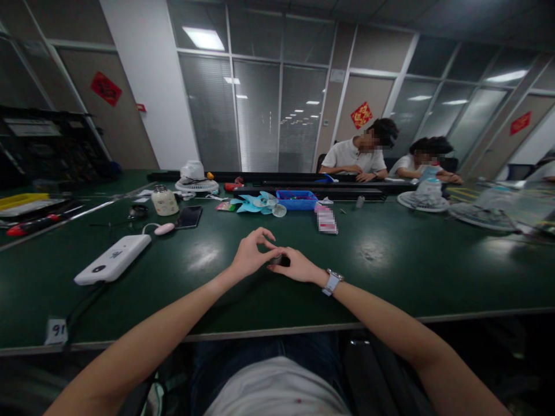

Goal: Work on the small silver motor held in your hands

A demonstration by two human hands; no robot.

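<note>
Over the green table [243, 306], my two hands meet in front of me. My right hand [301, 267], with a watch [333, 282] on its wrist, curls its thumb and fingers around a small dark grey cylindrical piece [276, 260]. Most of that piece is covered by fingers, so its exact kind does not show. My left hand [251, 252] has its thumb and fingers apart in a C shape. Its thumb reaches to the top of the piece; whether it touches is unclear.
Beyond my hands lie light-blue fan blades [254, 203], a blue tray [297, 200] and a pink-and-white packet [326, 221]. Leftward are a white power bank [113, 260], a phone [189, 217] and a jar [165, 201]. Two people [353, 156] sit across, near fan parts [422, 200].
</note>
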